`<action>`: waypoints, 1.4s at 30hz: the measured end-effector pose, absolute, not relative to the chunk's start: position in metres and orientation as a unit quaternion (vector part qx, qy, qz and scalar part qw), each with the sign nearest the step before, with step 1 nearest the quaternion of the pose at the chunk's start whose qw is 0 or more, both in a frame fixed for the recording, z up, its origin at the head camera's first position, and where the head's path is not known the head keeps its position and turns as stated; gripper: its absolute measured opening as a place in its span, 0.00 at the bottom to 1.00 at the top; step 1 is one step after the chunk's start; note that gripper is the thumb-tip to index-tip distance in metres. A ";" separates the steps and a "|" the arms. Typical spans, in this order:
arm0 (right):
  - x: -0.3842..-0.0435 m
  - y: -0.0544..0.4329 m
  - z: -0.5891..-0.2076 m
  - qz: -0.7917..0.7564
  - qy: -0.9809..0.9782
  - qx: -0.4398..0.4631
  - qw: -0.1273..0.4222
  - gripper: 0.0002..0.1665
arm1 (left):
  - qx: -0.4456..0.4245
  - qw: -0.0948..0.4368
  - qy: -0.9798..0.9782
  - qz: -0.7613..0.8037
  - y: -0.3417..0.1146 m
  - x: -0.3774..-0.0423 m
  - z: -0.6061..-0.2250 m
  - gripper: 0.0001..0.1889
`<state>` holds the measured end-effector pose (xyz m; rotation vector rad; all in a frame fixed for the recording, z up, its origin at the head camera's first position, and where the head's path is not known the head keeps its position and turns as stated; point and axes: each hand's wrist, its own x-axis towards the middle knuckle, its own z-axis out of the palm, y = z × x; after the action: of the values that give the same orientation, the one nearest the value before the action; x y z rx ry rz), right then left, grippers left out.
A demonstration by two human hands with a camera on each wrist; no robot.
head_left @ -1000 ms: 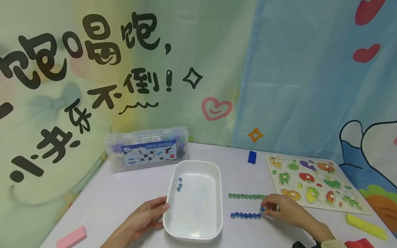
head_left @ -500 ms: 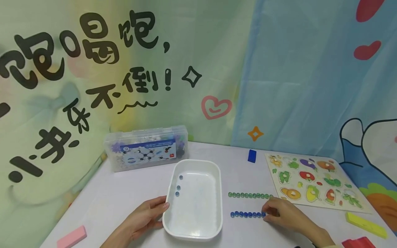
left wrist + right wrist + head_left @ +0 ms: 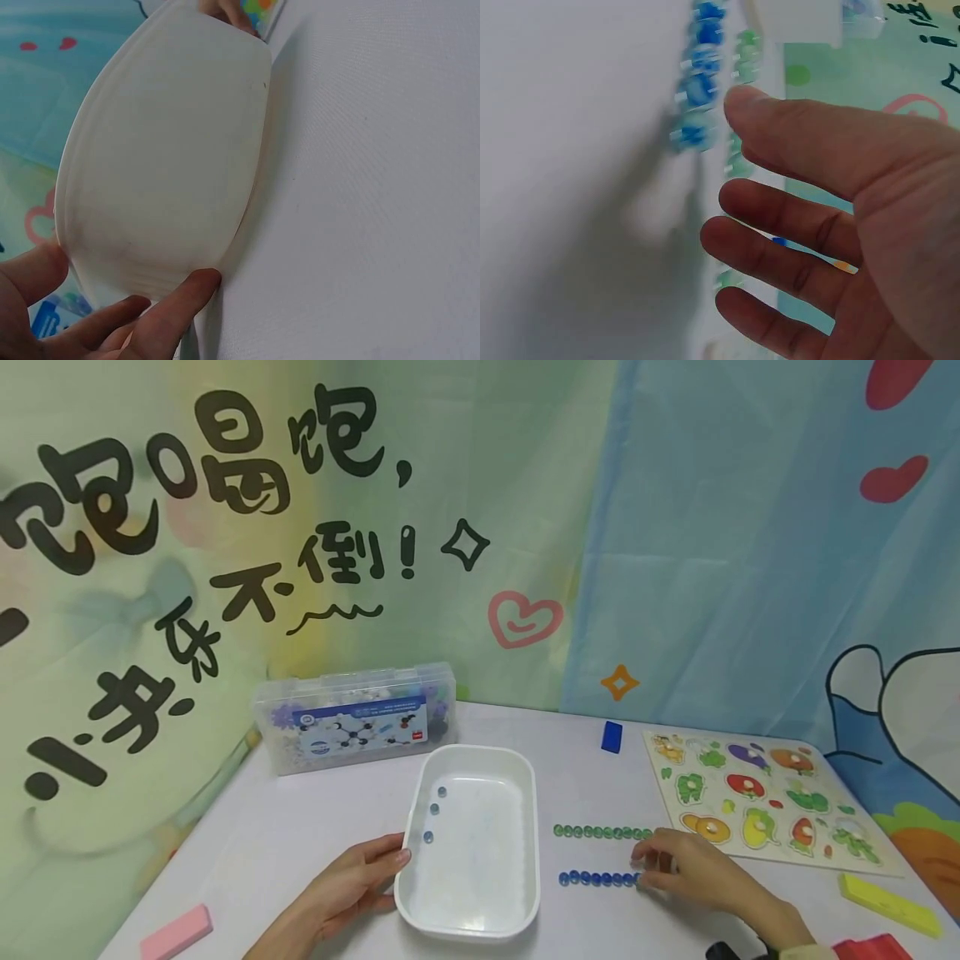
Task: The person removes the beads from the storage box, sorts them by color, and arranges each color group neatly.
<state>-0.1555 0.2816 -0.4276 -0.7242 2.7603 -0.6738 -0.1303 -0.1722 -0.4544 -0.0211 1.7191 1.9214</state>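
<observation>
My left hand (image 3: 348, 885) grips the left side of a white rectangular tray (image 3: 528, 827), thumb at the rim. The left wrist view shows the tray's outer side (image 3: 165, 150) with the fingers against it. Inside, a few bluish glass marbles (image 3: 434, 809) lie along the left. To the right, blue marbles (image 3: 596, 878) form a row on the table, with green marbles (image 3: 603, 832) in a parallel row behind. My right hand (image 3: 697, 870) is at the right end of the blue row. Its fingers are apart and hold nothing in the right wrist view, the thumb close to the end marble (image 3: 692, 133).
Behind the tray stands a clear plastic case (image 3: 360, 718) of small parts. A blue block (image 3: 611, 737) and a vegetable puzzle board (image 3: 772, 802) lie at the back right. A yellow bar (image 3: 890, 903) and a pink bar (image 3: 177, 932) lie at the sides.
My right hand has set a blue marble at the row's right end and let it go. The marbles in the tray have rolled farther apart. My left hand keeps its grip.
</observation>
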 end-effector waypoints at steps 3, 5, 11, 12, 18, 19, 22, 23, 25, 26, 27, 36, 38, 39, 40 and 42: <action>-0.159 0.273 -0.417 -0.219 0.941 -0.241 0.094 0.14 | -0.008 0.279 0.639 0.717 -0.172 -0.130 -0.455 0.38; -0.162 0.263 -0.409 -0.214 0.943 -0.238 0.086 0.13 | -0.008 0.279 0.638 0.718 -0.171 -0.129 -0.454 0.38; -0.173 0.221 -0.385 -0.213 0.936 -0.278 0.040 0.12 | -0.003 0.275 0.638 0.720 -0.171 -0.129 -0.453 0.38; -0.176 0.212 -0.382 -0.212 0.932 -0.291 0.032 0.12 | -0.001 0.274 0.638 0.720 -0.171 -0.129 -0.452 0.38; -0.194 0.146 -0.369 -0.201 0.914 -0.350 0.030 0.12 | -0.005 0.268 0.644 0.717 -0.172 -0.131 -0.450 0.37; -0.197 0.134 -0.368 -0.198 0.913 -0.355 0.035 0.12 | -0.005 0.268 0.645 0.716 -0.172 -0.132 -0.450 0.37; -0.207 0.101 -0.368 -0.181 0.910 -0.368 0.051 0.12 | -0.003 0.267 0.646 0.715 -0.172 -0.132 -0.450 0.37; -0.209 0.090 -0.369 -0.177 0.909 -0.372 0.057 0.12 | -0.002 0.267 0.645 0.716 -0.171 -0.132 -0.451 0.36; -0.214 0.071 -0.372 -0.165 0.908 -0.377 0.073 0.12 | 0.004 0.268 0.642 0.718 -0.171 -0.131 -0.451 0.36; -0.215 0.063 -0.374 -0.157 0.909 -0.379 0.079 0.13 | 0.007 0.269 0.640 0.720 -0.171 -0.131 -0.451 0.35; -0.217 0.055 -0.377 -0.148 0.909 -0.381 0.085 0.13 | 0.011 0.270 0.637 0.722 -0.171 -0.130 -0.452 0.35; -0.225 0.017 -0.407 -0.086 0.927 -0.342 0.126 0.08 | 0.044 0.275 0.615 0.738 -0.173 -0.130 -0.454 0.36; -0.224 0.014 -0.411 -0.082 0.929 -0.340 0.124 0.07 | 0.047 0.276 0.613 0.739 -0.174 -0.130 -0.455 0.36; -0.223 0.013 -0.413 -0.078 0.929 -0.340 0.123 0.07 | 0.047 0.276 0.612 0.739 -0.174 -0.130 -0.455 0.36; -0.223 0.012 -0.413 -0.078 0.929 -0.341 0.121 0.07 | 0.048 0.276 0.612 0.740 -0.174 -0.130 -0.455 0.36; -0.223 0.011 -0.415 -0.078 0.929 -0.343 0.118 0.06 | 0.049 0.276 0.612 0.739 -0.174 -0.130 -0.455 0.35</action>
<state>-0.2225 0.0114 -0.4146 -1.0034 2.7179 -0.2268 -0.1300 -0.1744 -0.4552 0.1326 1.6438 1.9861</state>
